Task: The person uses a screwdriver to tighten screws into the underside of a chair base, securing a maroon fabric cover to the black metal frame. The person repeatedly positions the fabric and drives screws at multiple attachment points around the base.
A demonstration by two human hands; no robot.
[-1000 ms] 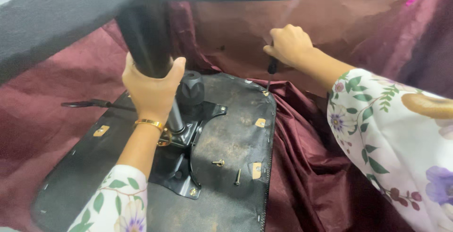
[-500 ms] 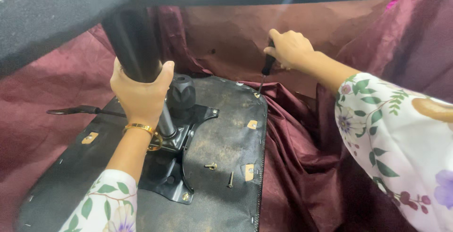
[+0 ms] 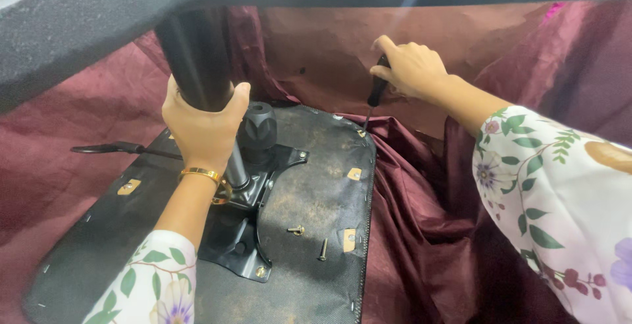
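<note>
Your left hand (image 3: pixel 201 123) grips the gas-lift column (image 3: pixel 194 57); your right hand (image 3: pixel 411 68) grips the screwdriver (image 3: pixel 375 97). Its tip sits at the seat base (image 3: pixel 316 192) edge and may slip into the fabric (image 3: pixel 415 218).

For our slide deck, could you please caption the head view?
Left hand grips black cylindrical column; right hand holds black-handled screwdriver.

Right hand (image 3: pixel 411 67) lifted off the maroon cloth (image 3: pixel 421 199) and brought nearer the seat base (image 3: pixel 316 199). Screwdriver (image 3: pixel 376 93), a second ago mostly hidden under the fist, now stood nearly upright, tip lowered onto the base's far right corner. Left hand (image 3: pixel 201 123) slid slightly lower on the black column (image 3: pixel 194 54).
</note>
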